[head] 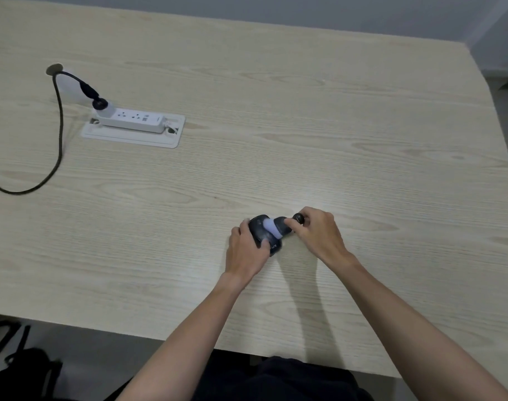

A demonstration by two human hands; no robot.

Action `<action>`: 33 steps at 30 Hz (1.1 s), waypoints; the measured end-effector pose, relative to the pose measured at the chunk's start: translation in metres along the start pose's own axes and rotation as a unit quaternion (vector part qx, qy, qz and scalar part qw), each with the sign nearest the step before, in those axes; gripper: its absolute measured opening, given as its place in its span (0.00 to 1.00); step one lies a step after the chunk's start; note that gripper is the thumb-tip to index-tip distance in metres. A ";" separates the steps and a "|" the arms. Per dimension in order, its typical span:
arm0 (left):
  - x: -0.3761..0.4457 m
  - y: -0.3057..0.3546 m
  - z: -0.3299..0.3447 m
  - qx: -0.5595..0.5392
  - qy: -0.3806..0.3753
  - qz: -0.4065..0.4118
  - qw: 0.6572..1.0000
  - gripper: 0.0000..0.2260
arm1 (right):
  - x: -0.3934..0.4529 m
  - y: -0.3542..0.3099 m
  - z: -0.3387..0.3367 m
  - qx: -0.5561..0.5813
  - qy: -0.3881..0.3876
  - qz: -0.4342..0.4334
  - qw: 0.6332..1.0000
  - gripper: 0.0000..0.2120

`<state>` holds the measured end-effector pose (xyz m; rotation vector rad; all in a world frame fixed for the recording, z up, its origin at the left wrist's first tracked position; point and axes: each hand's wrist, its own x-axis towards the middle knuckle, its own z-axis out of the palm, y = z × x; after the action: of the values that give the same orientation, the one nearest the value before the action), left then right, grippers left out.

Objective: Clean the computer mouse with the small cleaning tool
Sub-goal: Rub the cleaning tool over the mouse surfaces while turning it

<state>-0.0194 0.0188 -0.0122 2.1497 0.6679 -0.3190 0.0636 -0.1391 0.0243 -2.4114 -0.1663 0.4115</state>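
Note:
A black computer mouse (260,230) lies on the pale wooden table (304,125), right of centre and toward the near edge. My left hand (247,250) grips it from the left and rear, fingers wrapped over its side. My right hand (316,233) holds a small dark cleaning tool (284,225) by its round knob end. The tool's pale bluish brush head (270,227) rests on top of the mouse. Part of the mouse is hidden under my left fingers and the tool.
A white power strip (131,118) sits in a recessed white tray (131,137) at the left. A black cable (59,125) runs from a desk hole in a loop toward the left edge. A dark bag lies on the floor at lower left.

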 end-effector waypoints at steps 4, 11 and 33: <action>-0.005 0.007 0.014 0.049 0.012 -0.021 0.999 0.44 | 0.003 0.001 -0.001 -0.001 0.046 0.009 0.999 0.15; 0.003 0.010 0.019 0.073 0.045 -0.019 0.996 0.44 | 0.005 -0.002 0.000 -0.027 0.007 -0.029 0.999 0.16; 0.004 -0.011 -0.003 0.081 -0.028 0.050 0.995 0.31 | 0.014 0.005 0.002 -0.025 0.029 0.020 0.999 0.16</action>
<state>-0.0227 0.0281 -0.0191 2.3096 0.5155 -0.3895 0.0761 -0.1387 0.0163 -2.4764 -0.1044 0.3590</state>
